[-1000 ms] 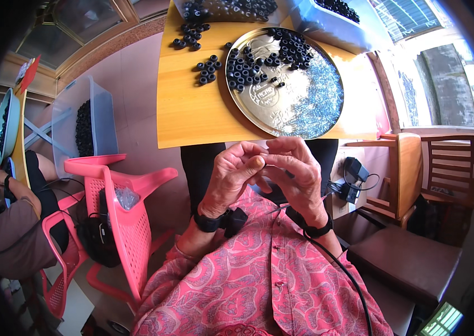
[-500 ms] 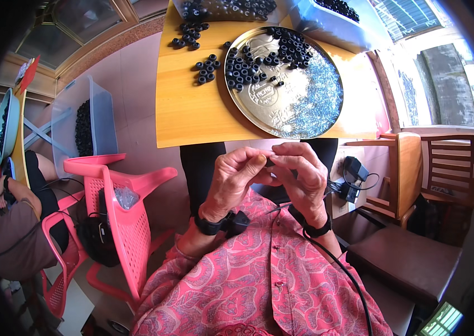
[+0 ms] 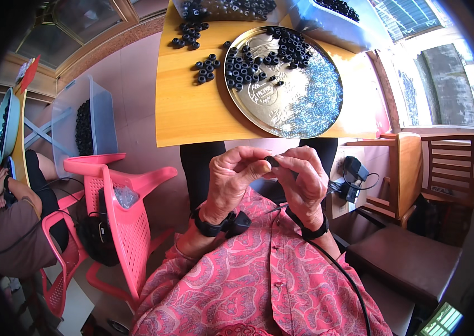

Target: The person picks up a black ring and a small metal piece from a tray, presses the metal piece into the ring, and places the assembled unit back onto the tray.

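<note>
My left hand (image 3: 236,178) and my right hand (image 3: 303,182) meet close to my chest, below the table's near edge. Together their fingertips pinch a small black ring-shaped part (image 3: 273,161). Both wrists wear black bands. On the wooden table (image 3: 192,106) ahead lies a round silver tray (image 3: 304,95) with a heap of black rings (image 3: 254,56) in its far-left part and tiny metal bits spread over its right side. Loose black rings (image 3: 206,67) lie on the table left of the tray.
Two clear bins of black parts (image 3: 335,11) stand at the table's far edge. A pink plastic chair (image 3: 122,207) stands at my left, with a clear tub (image 3: 83,120) of black parts behind it. Another person (image 3: 16,224) sits far left. Wooden chairs (image 3: 416,179) stand at my right.
My hands stay together at my chest; the fingers have shifted slightly around the small black part.
</note>
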`<state>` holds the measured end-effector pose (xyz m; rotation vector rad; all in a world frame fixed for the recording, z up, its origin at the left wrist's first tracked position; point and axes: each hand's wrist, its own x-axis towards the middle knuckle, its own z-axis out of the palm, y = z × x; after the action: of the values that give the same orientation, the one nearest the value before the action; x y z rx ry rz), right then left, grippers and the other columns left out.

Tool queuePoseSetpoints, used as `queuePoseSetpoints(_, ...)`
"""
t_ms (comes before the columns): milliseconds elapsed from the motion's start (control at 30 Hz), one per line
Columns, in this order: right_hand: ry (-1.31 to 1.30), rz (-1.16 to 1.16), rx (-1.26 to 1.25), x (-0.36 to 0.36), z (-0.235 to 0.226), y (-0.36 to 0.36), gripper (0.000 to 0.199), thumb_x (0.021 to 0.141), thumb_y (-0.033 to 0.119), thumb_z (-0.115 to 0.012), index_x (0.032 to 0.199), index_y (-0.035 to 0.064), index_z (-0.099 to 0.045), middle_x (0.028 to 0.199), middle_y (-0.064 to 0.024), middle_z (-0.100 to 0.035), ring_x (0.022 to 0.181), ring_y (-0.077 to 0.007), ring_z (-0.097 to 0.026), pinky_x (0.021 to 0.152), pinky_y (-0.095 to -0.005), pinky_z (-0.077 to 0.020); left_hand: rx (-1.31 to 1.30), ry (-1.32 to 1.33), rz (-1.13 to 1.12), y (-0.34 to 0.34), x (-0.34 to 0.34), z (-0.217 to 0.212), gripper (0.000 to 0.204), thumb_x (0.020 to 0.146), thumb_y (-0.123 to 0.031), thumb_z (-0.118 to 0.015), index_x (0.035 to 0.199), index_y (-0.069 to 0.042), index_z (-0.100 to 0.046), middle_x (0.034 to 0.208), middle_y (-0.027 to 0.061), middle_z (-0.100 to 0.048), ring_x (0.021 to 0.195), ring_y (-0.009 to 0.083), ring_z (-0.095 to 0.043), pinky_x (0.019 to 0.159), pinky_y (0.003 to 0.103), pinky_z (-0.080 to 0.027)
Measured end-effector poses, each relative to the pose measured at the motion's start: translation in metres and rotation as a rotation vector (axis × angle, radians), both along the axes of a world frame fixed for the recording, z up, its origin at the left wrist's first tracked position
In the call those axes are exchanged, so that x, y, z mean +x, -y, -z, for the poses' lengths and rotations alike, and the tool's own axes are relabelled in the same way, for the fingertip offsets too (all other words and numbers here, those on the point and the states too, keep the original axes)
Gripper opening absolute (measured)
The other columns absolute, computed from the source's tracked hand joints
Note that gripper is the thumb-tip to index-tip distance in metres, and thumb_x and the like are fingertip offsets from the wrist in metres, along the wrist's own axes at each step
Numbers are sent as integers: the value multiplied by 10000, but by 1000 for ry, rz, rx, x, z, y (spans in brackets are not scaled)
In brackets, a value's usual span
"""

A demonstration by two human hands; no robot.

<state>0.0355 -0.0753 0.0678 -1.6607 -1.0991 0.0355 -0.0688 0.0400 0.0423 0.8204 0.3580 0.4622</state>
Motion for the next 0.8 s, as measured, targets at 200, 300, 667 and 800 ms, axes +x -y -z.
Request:
queuePoseSetpoints(200,-5,-13,-21,0,0,3,286,708,-66,-744,966,20,-658,837,-100,-632,719,-193,-637,601,-277,-508,163,-44,-60,1,-1,-3,157,829,-9,-702,976,25,-660,901,69,-682,817,108,-648,760,243,-553)
queuePoseSetpoints(300,-4,-20,-18,-1,0,3,285,710,-67,-741,968,16,-654,836,-101,-635,712,-193,-633,599,-278,-504,213,3,-77,0,-1,-1,151,814,1,-713,956,22,-666,910,57,-671,826,100,-637,764,234,-540)
queuePoseSetpoints(667,3,-50,0,4,0,5,299,688,-53,-759,956,15,-646,824,-106,-645,731,-203,-649,608,-281,-511,252,-29,-76,4,-2,0,180,792,-2,-732,962,17,-673,927,63,-651,846,94,-617,761,221,-514)
queuePoseSetpoints(800,-69,-59,31,5,2,6,276,677,-30,-779,918,12,-650,808,-96,-646,723,-185,-642,615,-271,-506,310,60,-104,3,2,4,169,801,-4,-723,962,17,-676,938,65,-641,840,95,-612,756,218,-510)
